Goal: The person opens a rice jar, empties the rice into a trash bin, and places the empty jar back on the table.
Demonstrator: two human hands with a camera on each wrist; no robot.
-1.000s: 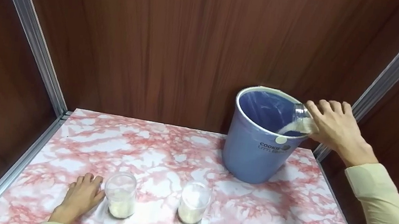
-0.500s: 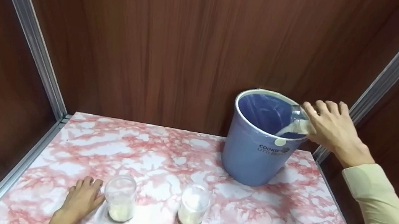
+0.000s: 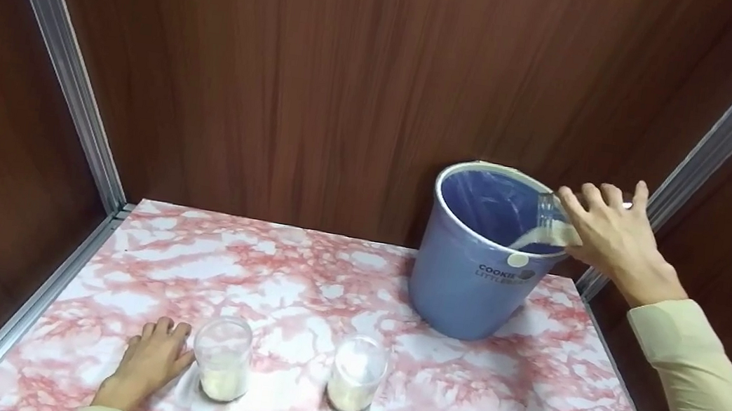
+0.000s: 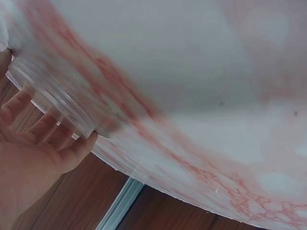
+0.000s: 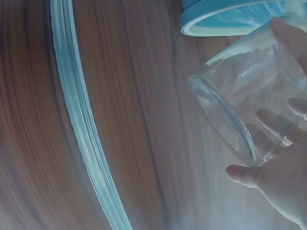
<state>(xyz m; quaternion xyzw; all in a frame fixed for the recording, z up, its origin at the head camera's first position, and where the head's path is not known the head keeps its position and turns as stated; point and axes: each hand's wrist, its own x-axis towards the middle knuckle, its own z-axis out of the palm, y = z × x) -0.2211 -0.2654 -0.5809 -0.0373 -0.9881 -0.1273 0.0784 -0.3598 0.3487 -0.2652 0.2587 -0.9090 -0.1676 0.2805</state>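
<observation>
My right hand [image 3: 610, 230] grips a glass jar [image 3: 544, 215] tipped over the rim of a blue bucket [image 3: 451, 284]. Pale, grain-like contents [image 3: 532, 236] stream from its mouth into the bucket. In the right wrist view, fingers curl round the jar's [image 5: 240, 103] clear wall, the base toward the camera. At the front left, my left hand [image 3: 147, 364] is low over the table, thumb close to a clear jar [image 3: 224, 360] partly filled with pale contents. The left wrist view shows its fingers curved round a clear, round, lid-like piece [image 4: 57, 93], hidden in the head view.
Another clear jar [image 3: 356, 377] with pale contents stands at the table's front middle. The red-and-white marbled table [image 3: 284, 287] meets a brown wood-grain wall [image 3: 283, 81] at the back. Metal posts [image 3: 65, 74] frame the side panels.
The pale contents keep streaming from the tipped jar. The little finger of my right hand has lifted from the others. The left hand and the two standing jars stay in place.
</observation>
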